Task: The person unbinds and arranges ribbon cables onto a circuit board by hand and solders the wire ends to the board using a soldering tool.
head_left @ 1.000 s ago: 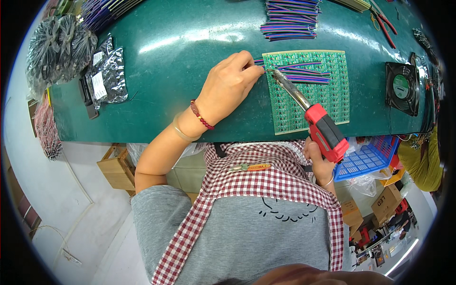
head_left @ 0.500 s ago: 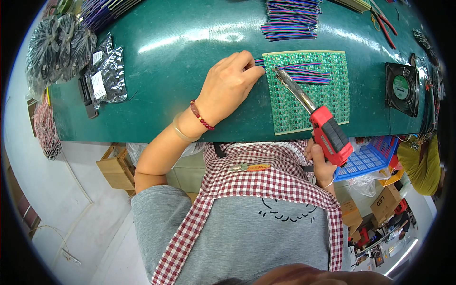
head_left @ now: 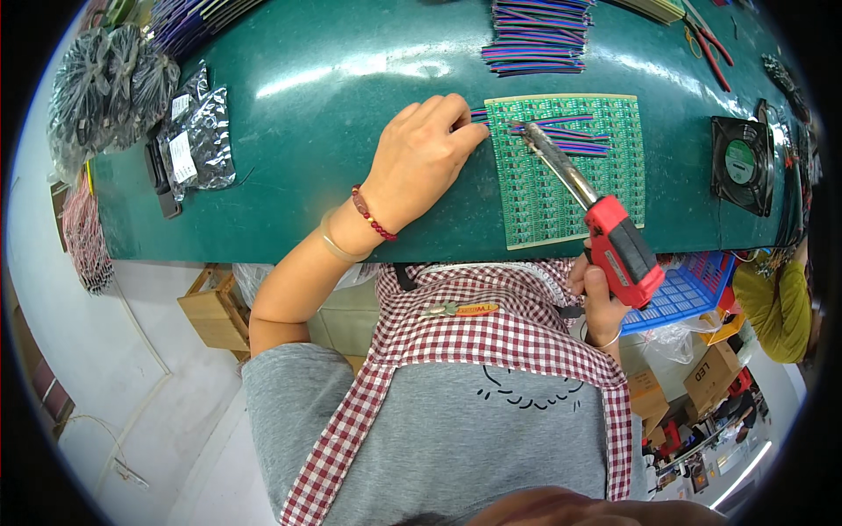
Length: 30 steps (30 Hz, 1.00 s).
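Observation:
A green circuit board panel (head_left: 570, 206) with a pale edge lies flat on the table. Several short strips of multicoloured ribbon wire (head_left: 574, 145) rest across its upper part. At the panel's left edge my left hand (head_left: 427, 145) is closed in a pinch, and a bit of ribbon wire (head_left: 478, 115) shows past its fingertips. In my right hand (head_left: 600, 294), below the table edge, is the grip of a red and black soldering gun (head_left: 620, 248). Its metal barrel slants up and left, with the tip over the left ends of the wires; contact there cannot be made out.
A stack of ribbon wires (head_left: 537, 37) lies beyond the panel. To the right are a black fan (head_left: 742, 165) and red-handled pliers (head_left: 715, 57). Bagged black parts (head_left: 200, 145) lie at left. A blue basket (head_left: 675, 298) sits below the table, near another person's yellow-green sleeve (head_left: 772, 316).
The soldering gun has shifted slightly right, its tip moving along the wires, and my right hand with it. My left hand has stayed put. The other person's sleeve at right has moved.

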Tool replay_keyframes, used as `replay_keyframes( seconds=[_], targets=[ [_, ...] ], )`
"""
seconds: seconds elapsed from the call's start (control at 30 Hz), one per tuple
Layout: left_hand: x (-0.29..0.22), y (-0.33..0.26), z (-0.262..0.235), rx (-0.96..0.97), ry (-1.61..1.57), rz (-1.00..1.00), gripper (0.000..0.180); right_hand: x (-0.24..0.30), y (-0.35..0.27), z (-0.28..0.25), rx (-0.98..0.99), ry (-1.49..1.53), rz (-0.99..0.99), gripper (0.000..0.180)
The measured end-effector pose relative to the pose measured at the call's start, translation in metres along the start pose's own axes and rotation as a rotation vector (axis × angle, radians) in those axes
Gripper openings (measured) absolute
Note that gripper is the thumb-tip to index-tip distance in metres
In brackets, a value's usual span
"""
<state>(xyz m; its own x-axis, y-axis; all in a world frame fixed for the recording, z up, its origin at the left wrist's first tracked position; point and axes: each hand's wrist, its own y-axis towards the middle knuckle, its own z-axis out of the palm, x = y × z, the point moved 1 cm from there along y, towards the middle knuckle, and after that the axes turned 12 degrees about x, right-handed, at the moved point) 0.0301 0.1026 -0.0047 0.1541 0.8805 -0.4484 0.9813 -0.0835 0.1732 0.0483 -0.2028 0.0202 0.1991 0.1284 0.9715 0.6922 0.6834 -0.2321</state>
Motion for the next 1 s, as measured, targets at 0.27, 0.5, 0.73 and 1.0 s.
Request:
replay_keyframes(
  seconds=[0.27, 0.5, 0.73, 1.0],
  targets=[
    [-0.001, 0.001, 0.000, 0.004, 0.009, -0.011, 0.009, 0.022, -0.005, -0.022, -0.325, 0.030, -0.265, 0.062],
    [-0.007, 0.005, -0.006, 0.086, 0.006, -0.071, 0.010, 0.055, -0.028, -0.107, -0.606, 0.024, -0.563, 0.058],
    [-0.015, 0.008, -0.007, 0.056, 0.026, -0.056, 0.009, 0.063, -0.034, -0.185, -0.834, -0.038, -0.754, 0.041],
    [-0.015, 0.006, -0.007, 0.050, 0.053, -0.043, 0.009, 0.040, 0.007, -0.231, -1.093, -0.091, -0.334, 0.027]
  ],
)
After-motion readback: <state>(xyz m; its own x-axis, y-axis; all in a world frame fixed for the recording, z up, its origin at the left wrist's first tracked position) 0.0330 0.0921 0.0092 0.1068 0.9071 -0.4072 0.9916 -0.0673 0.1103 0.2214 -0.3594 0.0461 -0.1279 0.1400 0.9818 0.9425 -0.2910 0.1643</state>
